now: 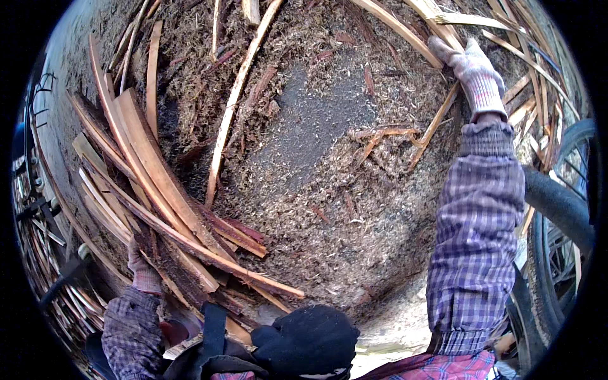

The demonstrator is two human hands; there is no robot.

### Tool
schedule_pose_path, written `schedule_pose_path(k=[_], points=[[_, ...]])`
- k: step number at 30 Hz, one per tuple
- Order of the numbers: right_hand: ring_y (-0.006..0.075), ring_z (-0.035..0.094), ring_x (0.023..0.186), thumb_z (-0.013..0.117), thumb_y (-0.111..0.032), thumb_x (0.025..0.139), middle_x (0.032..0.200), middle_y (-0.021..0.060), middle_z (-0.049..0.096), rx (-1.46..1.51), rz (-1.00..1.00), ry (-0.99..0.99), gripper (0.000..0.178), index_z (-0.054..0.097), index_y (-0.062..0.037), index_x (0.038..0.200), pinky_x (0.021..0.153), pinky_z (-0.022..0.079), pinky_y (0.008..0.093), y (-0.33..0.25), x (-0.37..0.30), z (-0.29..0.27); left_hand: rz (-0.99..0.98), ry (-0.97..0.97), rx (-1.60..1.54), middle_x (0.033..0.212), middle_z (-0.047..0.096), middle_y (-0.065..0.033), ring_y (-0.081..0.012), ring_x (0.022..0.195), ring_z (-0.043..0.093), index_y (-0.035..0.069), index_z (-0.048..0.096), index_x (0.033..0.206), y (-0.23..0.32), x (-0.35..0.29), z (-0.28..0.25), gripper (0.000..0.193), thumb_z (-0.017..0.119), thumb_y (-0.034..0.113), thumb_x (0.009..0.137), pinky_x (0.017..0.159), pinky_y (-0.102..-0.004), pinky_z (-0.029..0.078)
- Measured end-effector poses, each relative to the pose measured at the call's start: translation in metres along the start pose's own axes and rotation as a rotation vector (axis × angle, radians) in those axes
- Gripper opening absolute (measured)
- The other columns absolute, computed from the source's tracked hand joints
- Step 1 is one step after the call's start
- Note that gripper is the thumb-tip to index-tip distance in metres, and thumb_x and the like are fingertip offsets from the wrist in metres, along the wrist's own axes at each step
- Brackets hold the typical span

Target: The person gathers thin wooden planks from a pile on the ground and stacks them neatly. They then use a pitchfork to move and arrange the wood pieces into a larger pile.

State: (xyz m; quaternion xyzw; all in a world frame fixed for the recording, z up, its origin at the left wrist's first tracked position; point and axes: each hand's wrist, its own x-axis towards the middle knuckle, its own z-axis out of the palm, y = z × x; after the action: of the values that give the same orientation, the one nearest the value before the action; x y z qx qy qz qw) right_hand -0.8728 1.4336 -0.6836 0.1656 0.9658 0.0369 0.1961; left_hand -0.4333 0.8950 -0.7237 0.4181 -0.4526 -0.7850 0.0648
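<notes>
Wood strips: a bundle of long, curved bark-edged wood strips (158,190) lies at the lower left, fanning up and left from the person's body across the ground.
Left hand: the gloved left hand (142,269) is under the near end of the bundle, clasped round the strips; its fingers are mostly hidden by the wood.
Right hand: the gloved right hand (472,73) reaches far up to the right, well apart from the bundle, fingers extended over loose pale slats (437,19) at the top right; whether it grips one I cannot tell.
Single strip: one long thin strip (231,107) lies alone between the two hands.
Ground: sawdust and bark shavings (329,177) cover the ground.
Edge: a dark wheel (557,253) stands at the right, beside the right sleeve.
</notes>
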Motion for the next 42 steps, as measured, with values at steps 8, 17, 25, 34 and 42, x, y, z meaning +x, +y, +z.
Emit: schedule_pose_path(k=[8, 17, 25, 34, 42], points=[[0.0233, 0.057, 0.083, 0.068, -0.042, 0.073, 0.102, 0.0178, 0.057, 0.463, -0.028, -0.161, 0.065, 0.044, -0.0008, 0.117, 0.076, 0.048, 0.0344, -0.007, -0.029, 0.007, -0.125, 0.069, -0.095, 0.113, 0.058, -0.0095, -0.0234, 0.104, 0.054, 0.003, 0.057, 0.112, -0.007, -0.003, 0.009, 0.034, 0.055, 0.023, 0.085, 0.093, -0.0386, 0.044], [0.0176, 0.062, 0.067, 0.069, -0.053, 0.065, 0.099, 0.0169, 0.060, 0.773, -0.012, -0.278, 0.081, 0.042, 0.0023, 0.118, 0.072, 0.051, 0.0301, -0.081, -0.178, 0.078, -0.046, 0.243, 0.030, 0.102, 0.062, -0.0095, -0.0208, 0.090, 0.059, 0.001, 0.059, 0.107, -0.001, -0.010, 0.057, 0.044, 0.071, 0.026, 0.073, 0.088, -0.0311, 0.045], [0.0257, 0.055, 0.096, 0.056, -0.042, 0.078, 0.113, 0.0207, 0.050, 1.919, 0.336, -0.836, 0.073, 0.030, 0.0077, 0.125, 0.078, 0.047, 0.0342, -0.044, -0.240, 0.167, 0.080, 0.098, 0.032, 0.090, 0.062, -0.0060, -0.0154, 0.084, 0.056, 0.002, 0.065, 0.092, -0.008, 0.000, 0.049, 0.038, 0.073, 0.033, 0.071, 0.081, -0.0277, 0.043], [0.0134, 0.051, 0.048, 0.058, -0.038, 0.079, 0.078, 0.0084, 0.054, 1.611, -0.479, -0.686, 0.055, 0.043, 0.0056, 0.110, 0.041, 0.046, 0.0232, -0.030, -0.340, 0.119, -0.018, 0.153, 0.138, 0.095, 0.061, -0.0038, -0.0153, 0.087, 0.056, 0.001, 0.061, 0.099, 0.011, -0.020, 0.065, 0.040, 0.071, 0.031, 0.074, 0.082, -0.0260, 0.043], [0.0296, 0.062, 0.091, 0.035, -0.064, 0.081, 0.089, 0.0168, 0.064, -0.015, -0.561, -0.352, 0.065, 0.049, -0.0043, 0.104, 0.079, 0.044, 0.0519, -0.161, -0.373, 0.058, 0.034, 0.007, 0.226, 0.125, 0.046, -0.0128, -0.0213, 0.115, 0.044, -0.005, 0.041, 0.124, 0.009, -0.020, 0.061, 0.044, 0.042, 0.016, 0.085, 0.101, -0.0286, 0.031]])
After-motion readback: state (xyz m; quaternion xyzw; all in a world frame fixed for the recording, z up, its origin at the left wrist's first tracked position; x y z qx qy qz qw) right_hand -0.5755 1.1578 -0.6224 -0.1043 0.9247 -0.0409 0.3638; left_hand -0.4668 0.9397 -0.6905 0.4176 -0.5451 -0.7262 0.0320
